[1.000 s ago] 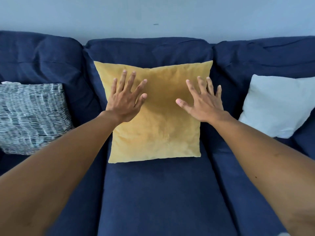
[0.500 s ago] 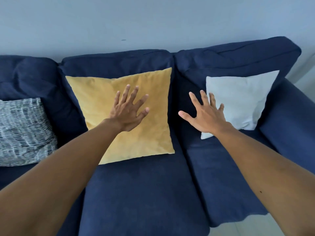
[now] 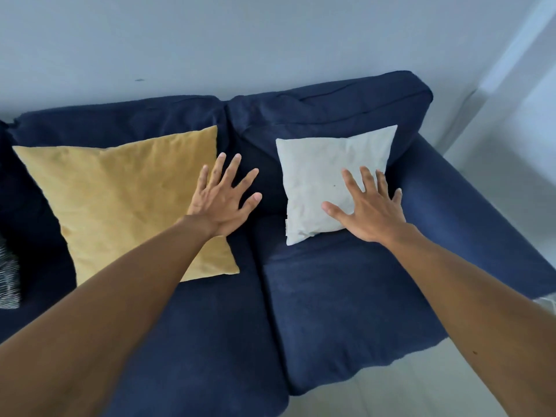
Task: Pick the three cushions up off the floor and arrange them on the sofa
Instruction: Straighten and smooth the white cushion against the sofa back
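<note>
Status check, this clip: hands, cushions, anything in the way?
Left hand open, right edge of yellow cushion; right hand open, flat on white cushion. Both propped on sofa; patterned cushion far left. Nothing blocking.

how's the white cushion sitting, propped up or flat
Propped up: the white cushion leans against the sofa back, bottom edge on the seat, with the right hand spread open over its lower right part.

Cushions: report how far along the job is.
Done: the yellow cushion, white cushion and patterned cushion all sit on the sofa. In hand: the right hand, fingers spread, lies over the white cushion; the left hand is open beside the yellow one. Left: likely only straightening.
</note>
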`<state>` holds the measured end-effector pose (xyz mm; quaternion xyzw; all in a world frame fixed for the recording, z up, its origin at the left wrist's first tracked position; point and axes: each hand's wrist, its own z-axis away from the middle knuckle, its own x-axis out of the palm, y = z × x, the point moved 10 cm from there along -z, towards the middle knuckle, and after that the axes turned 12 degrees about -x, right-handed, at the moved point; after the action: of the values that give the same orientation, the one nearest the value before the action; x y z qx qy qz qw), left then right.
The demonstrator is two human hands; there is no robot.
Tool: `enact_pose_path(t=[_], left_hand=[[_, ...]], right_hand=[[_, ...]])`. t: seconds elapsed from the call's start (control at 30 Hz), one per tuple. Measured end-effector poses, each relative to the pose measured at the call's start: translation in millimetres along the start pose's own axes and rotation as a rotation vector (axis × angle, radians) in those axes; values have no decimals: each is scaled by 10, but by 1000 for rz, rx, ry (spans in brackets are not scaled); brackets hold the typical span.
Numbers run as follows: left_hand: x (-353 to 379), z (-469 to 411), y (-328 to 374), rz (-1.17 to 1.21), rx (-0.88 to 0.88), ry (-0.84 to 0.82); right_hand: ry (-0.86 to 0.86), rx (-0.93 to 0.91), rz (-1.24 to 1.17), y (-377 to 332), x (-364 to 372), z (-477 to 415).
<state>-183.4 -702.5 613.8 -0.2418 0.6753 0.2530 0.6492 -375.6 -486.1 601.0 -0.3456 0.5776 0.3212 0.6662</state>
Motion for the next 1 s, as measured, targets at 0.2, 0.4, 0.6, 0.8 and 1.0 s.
enact_pose_path(t=[0.2,0.4,0.6,0.8,1.0], left_hand=[[144,-243,627,14,20,12],[333,-580,1050,14,41,16],[588,-1056,1287,21,11,29],[879,-1340,1522,114,-2,143],[1066,-1489,1820,159,37,261]], right_hand=[[3,23,-12,675,3,18],[16,30,-22,1193,42,-216],[24,-8,-45,1482,191,-678],[19,-117,-3,1601,483,-1041],[65,-179,0,1708,621,-1369]])
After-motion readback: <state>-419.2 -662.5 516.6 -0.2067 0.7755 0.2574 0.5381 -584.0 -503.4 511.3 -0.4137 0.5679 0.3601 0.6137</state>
